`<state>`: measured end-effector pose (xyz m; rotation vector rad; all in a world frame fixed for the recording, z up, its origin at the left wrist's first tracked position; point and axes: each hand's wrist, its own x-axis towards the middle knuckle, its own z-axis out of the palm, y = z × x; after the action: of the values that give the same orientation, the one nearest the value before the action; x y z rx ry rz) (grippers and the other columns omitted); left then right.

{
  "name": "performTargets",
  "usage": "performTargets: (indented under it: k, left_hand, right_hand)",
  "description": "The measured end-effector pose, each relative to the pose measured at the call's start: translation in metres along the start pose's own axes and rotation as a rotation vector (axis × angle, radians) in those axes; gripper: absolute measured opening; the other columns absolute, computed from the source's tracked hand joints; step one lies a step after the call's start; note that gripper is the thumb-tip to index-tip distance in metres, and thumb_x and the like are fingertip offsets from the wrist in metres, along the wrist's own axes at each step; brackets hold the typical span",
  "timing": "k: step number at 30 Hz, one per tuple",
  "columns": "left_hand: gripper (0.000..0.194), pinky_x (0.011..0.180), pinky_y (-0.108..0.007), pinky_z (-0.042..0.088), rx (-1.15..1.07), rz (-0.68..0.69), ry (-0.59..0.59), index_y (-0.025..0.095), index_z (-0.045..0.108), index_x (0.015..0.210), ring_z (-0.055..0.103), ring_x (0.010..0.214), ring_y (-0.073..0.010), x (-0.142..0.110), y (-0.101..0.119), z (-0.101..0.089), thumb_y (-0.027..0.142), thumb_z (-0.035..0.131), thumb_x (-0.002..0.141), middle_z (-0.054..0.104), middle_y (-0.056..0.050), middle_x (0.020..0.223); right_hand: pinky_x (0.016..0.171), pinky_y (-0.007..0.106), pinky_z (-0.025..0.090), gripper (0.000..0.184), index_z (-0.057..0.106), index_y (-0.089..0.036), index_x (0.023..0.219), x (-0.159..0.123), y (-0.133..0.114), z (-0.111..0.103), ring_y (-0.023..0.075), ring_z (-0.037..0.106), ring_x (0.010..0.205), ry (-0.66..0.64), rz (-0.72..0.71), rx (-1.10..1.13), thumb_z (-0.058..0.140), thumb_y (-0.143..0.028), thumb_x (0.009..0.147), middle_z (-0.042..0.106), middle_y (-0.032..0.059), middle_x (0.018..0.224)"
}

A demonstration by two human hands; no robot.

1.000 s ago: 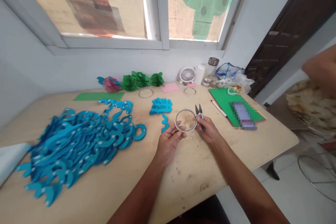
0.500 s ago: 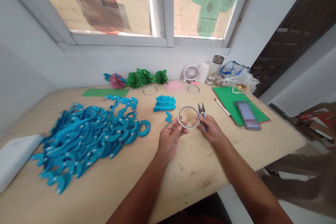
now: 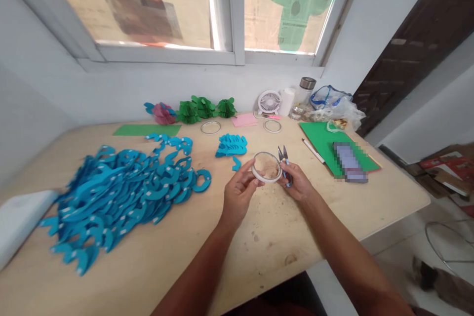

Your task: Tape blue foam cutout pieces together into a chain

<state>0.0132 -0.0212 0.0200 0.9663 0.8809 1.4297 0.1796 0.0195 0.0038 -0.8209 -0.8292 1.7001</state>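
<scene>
We are apparently inspecting the tape roll (image 3: 269, 179), our left grip (image 3: 239, 191) pinching it, our right grip (image 3: 299, 184) clasping thread snips (image 3: 284, 160), next likely requiring steady rotation.

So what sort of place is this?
Probably a small craft workspace, though whether home or workshop isn't clear. On the pale wooden table lie a heap of curved blue pieces with white patches and ruffled green ornaments, and your right hand holds blue-handled metal snips.

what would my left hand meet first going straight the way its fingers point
The pale ring, which your left hand holds; beyond it, probably the snips in your right hand, though depth is hard to judge.
</scene>
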Motion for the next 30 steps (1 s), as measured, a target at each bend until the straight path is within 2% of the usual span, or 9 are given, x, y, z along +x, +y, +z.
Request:
performTargets:
  k: [3, 10, 14, 17, 19, 22, 24, 27, 30]
  left_hand:
    - [0.037, 0.079, -0.032, 0.050, 0.127, 0.027, -0.012, 0.019, 0.065, 0.106, 0.063, 0.081, -0.0178, 0.001, -0.002, -0.005, 0.022, 0.066, 0.069, 0.068, -0.005, 0.091]
    - [0.035, 0.081, -0.031, 0.047, 0.270, 0.007, -0.039, 0.023, 0.068, 0.100, 0.063, 0.080, -0.0185, 0.000, -0.010, -0.008, 0.018, 0.068, 0.066, 0.068, -0.005, 0.092]
    - [0.029, 0.078, -0.029, 0.046, 0.326, 0.017, -0.097, 0.024, 0.069, 0.094, 0.061, 0.075, -0.0186, -0.001, -0.012, -0.007, 0.018, 0.067, 0.066, 0.067, -0.004, 0.080]
    - [0.027, 0.074, -0.029, 0.045, 0.439, 0.102, -0.091, 0.026, 0.070, 0.092, 0.055, 0.067, -0.0172, -0.001, -0.010, -0.006, 0.020, 0.067, 0.065, 0.061, -0.002, 0.069]
    - [0.026, 0.073, -0.028, 0.045, 0.517, 0.185, -0.063, 0.026, 0.071, 0.091, 0.052, 0.067, -0.0170, -0.001, -0.007, -0.005, 0.022, 0.067, 0.066, 0.060, -0.003, 0.073]
    - [0.024, 0.070, -0.028, 0.045, 0.561, 0.238, -0.066, 0.026, 0.070, 0.092, 0.053, 0.068, -0.0166, -0.003, -0.006, 0.000, 0.025, 0.066, 0.068, 0.062, -0.006, 0.092]
    - [0.024, 0.066, -0.027, 0.045, 0.594, 0.219, -0.128, 0.024, 0.069, 0.094, 0.055, 0.069, -0.0171, -0.005, -0.008, 0.003, 0.027, 0.063, 0.071, 0.063, -0.006, 0.094]
    - [0.022, 0.064, -0.027, 0.047, 0.601, 0.143, -0.225, 0.022, 0.068, 0.092, 0.058, 0.069, -0.0189, -0.008, -0.013, 0.007, 0.034, 0.055, 0.077, 0.066, -0.005, 0.080]
    - [0.027, 0.064, -0.027, 0.049, 0.646, 0.137, -0.234, 0.021, 0.067, 0.092, 0.059, 0.066, -0.0188, -0.010, -0.016, 0.007, 0.039, 0.052, 0.079, 0.067, -0.005, 0.078]
  right_hand:
    - [0.038, 0.017, 0.019, 0.026, 0.051, -0.015, 0.063, 0.000, -0.002, 0.001, 0.0025, 0.028, 0.039, -0.009, -0.004, 0.021, 0.069, -0.033, 0.069, 0.041, -0.0070, 0.046]
    - [0.039, 0.018, 0.018, 0.027, 0.052, -0.017, 0.066, -0.003, -0.005, 0.004, 0.0033, 0.024, 0.038, -0.041, -0.028, 0.059, 0.068, -0.038, 0.070, 0.035, -0.0089, 0.042]
    - [0.041, 0.018, 0.019, 0.032, 0.046, -0.017, 0.061, -0.004, -0.005, 0.005, 0.0033, 0.024, 0.039, -0.076, -0.028, 0.069, 0.070, -0.037, 0.068, 0.035, -0.0088, 0.042]
    - [0.041, 0.018, 0.020, 0.035, 0.044, -0.017, 0.059, -0.003, -0.003, 0.005, 0.0032, 0.026, 0.039, -0.086, -0.022, 0.070, 0.073, -0.035, 0.065, 0.037, -0.0086, 0.043]
    - [0.041, 0.018, 0.020, 0.035, 0.044, -0.017, 0.058, -0.003, -0.001, 0.005, 0.0033, 0.027, 0.039, -0.075, -0.025, 0.045, 0.074, -0.035, 0.063, 0.039, -0.0082, 0.042]
    - [0.040, 0.018, 0.020, 0.036, 0.046, -0.017, 0.057, -0.003, 0.005, 0.007, 0.0030, 0.028, 0.037, -0.061, -0.038, 0.000, 0.075, -0.037, 0.062, 0.041, -0.0079, 0.042]
    - [0.040, 0.018, 0.020, 0.035, 0.049, -0.016, 0.061, -0.003, 0.009, 0.009, 0.0030, 0.030, 0.038, -0.072, -0.030, -0.031, 0.077, -0.036, 0.060, 0.044, -0.0075, 0.043]
    - [0.040, 0.018, 0.021, 0.037, 0.048, -0.016, 0.060, -0.003, 0.013, 0.012, 0.0030, 0.032, 0.038, -0.077, -0.051, -0.045, 0.079, -0.037, 0.057, 0.043, -0.0077, 0.044]
    - [0.040, 0.018, 0.020, 0.037, 0.049, -0.016, 0.061, -0.002, 0.014, 0.013, 0.0033, 0.034, 0.038, -0.091, -0.059, -0.027, 0.078, -0.037, 0.057, 0.045, -0.0067, 0.045]
